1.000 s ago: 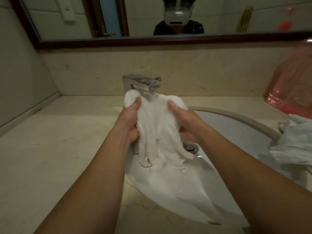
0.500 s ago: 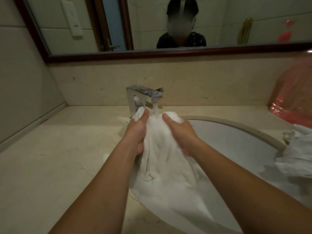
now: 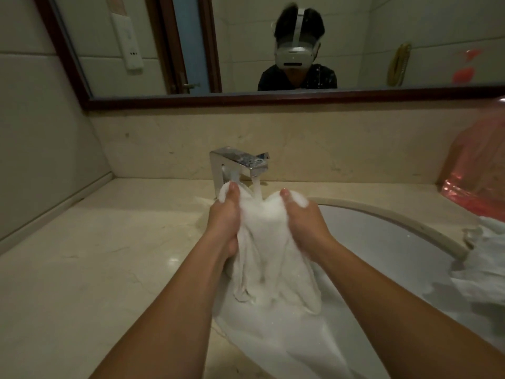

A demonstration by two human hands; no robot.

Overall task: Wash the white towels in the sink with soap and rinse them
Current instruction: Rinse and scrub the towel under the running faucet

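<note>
gripping the white towel [image 3: 269,250] at its top corners, the left hand [image 3: 225,217] and right hand [image 3: 302,220] are holding it under the faucet [image 3: 240,162] stream, its length hanging into the sink [image 3: 382,228]; another towel [image 3: 483,258] is lying on the beige counter [image 3: 95,255], right.

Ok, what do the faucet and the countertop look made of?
Faucet: polished, chrome-like metal, judging by its mirror-bright reflections and sharp square edges. Countertop: glossy beige stone, likely marble or an imitation; faint veins and a light glare show. Which of the two cannot be told.
</note>
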